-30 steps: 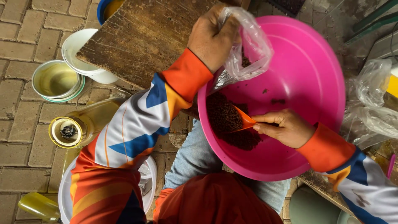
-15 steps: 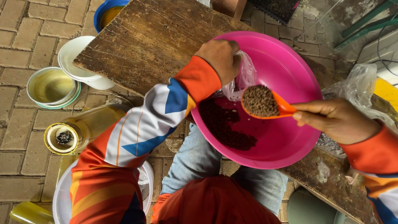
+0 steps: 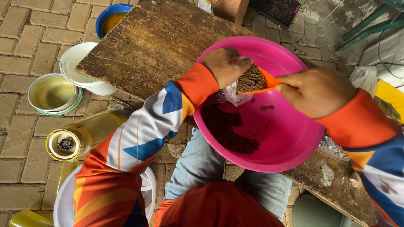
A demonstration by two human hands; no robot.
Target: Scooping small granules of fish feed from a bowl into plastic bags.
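Pinched in the right hand [image 3: 317, 92], a small orange plastic scoop [image 3: 259, 82] heaped with dark round seeds sits over the glossy pink basin [image 3: 294, 147]. Left hand [image 3: 225, 65] clutches a crinkled clear plastic bag [image 3: 233, 96] at the scoop's lip. More seeds [image 3: 229, 130] lie piled in the basin, which rests on a rough, weathered wooden board [image 3: 147, 46].

Open wooden board [image 3: 147, 46] left of pink basin [image 3: 294, 143]; blocked further left by white bowl [image 3: 80, 67], yellow bottle [image 3: 84, 134]

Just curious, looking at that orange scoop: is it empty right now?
No, the orange scoop in the right hand is heaped with small dark brown pellets above the pink basin.
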